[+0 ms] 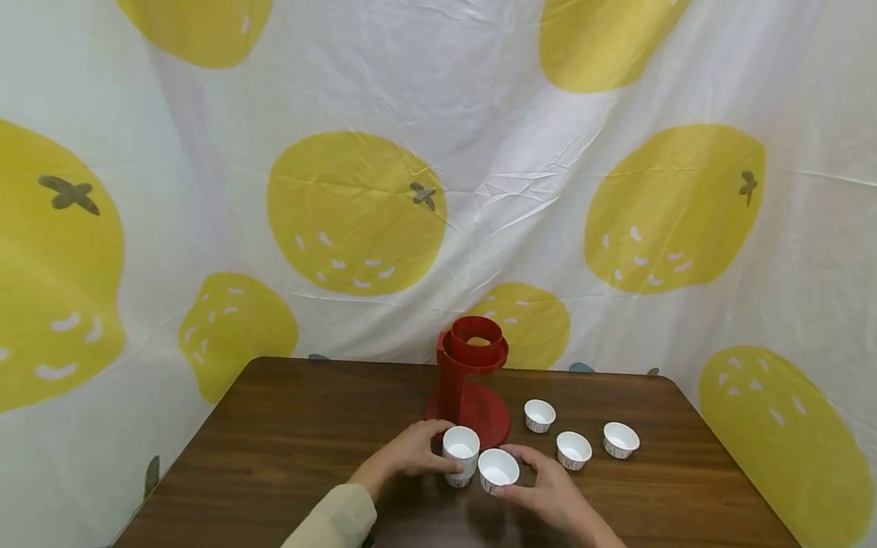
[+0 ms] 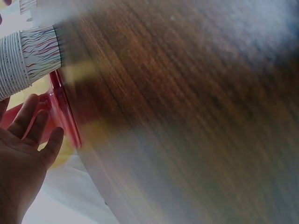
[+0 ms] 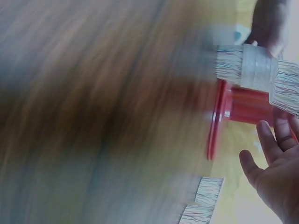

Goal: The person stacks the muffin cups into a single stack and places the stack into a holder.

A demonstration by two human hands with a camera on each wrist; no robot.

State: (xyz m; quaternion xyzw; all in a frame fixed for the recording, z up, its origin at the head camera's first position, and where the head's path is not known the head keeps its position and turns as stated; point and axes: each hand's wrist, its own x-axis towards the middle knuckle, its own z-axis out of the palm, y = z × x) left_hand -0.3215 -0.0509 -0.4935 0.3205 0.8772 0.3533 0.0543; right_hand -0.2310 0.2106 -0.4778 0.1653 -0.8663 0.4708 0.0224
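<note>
My left hand (image 1: 416,450) grips a short stack of white paper baking cups (image 1: 460,441) between thumb and fingers. In the left wrist view the stack (image 2: 41,51) shows nested rims and fine coloured squiggles on the lowest cup's side. A single baking cup (image 1: 499,467) is pinched by its sides in my right hand (image 1: 551,491), just right of the stack. Viewed from the right wrist, this cup (image 3: 286,88) is beside the stack (image 3: 254,67) and slightly higher. Directly behind both hands stands a red stand (image 1: 450,388) with a round base and an open cylinder on top.
On the brown wooden table (image 1: 329,411), three more baking cups stand upright to the right: a back one (image 1: 540,415), a front one (image 1: 573,450) and an outer one (image 1: 620,440). A lemon-printed cloth (image 1: 493,190) hangs behind the table and along both sides.
</note>
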